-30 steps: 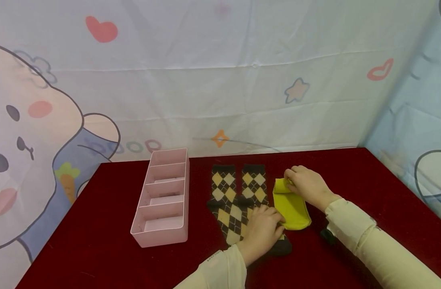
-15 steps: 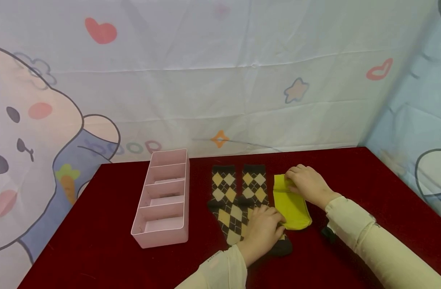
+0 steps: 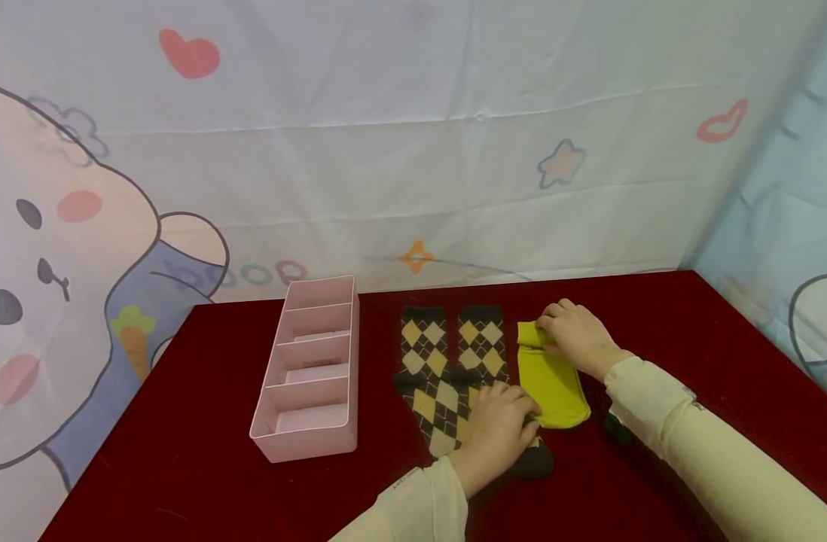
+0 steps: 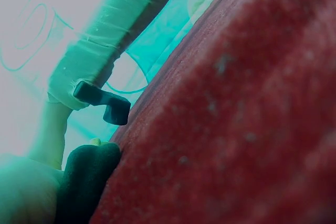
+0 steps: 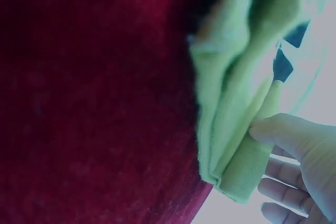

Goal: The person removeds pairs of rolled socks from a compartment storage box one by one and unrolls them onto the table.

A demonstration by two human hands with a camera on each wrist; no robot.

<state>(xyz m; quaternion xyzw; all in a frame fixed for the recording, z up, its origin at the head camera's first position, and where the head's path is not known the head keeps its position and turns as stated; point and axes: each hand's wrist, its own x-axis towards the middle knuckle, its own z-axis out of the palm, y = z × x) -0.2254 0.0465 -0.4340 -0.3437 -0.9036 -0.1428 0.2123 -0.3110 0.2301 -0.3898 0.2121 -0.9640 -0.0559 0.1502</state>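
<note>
A folded yellow sock [image 3: 552, 388] lies on the table, its cuff end away from me. My right hand [image 3: 578, 339] pinches the folded-over cuff at its far right side. In the right wrist view the thumb [image 5: 278, 131] lies on the layered fabric of the yellow sock [image 5: 244, 169], with the other fingers behind it. My left hand [image 3: 498, 429] rests on the foot part of a dark argyle sock [image 3: 481, 339], fingertips right at the yellow sock's lower left edge. A second argyle sock [image 3: 423, 339] lies flat to the left, its foot partly overlapping.
A pink divided box [image 3: 305, 376] with several compartments stands left of the socks. The table has a dark red cloth [image 3: 196, 452]. A patterned curtain [image 3: 386, 150] hangs behind the table's far edge. A small dark object [image 3: 615, 429] shows under the right wrist.
The yellow sock's cuff flap now lies flatter and reaches slightly farther back, with my right hand still on it. My left hand stays in place on the argyle sock. The head view has shifted slightly.
</note>
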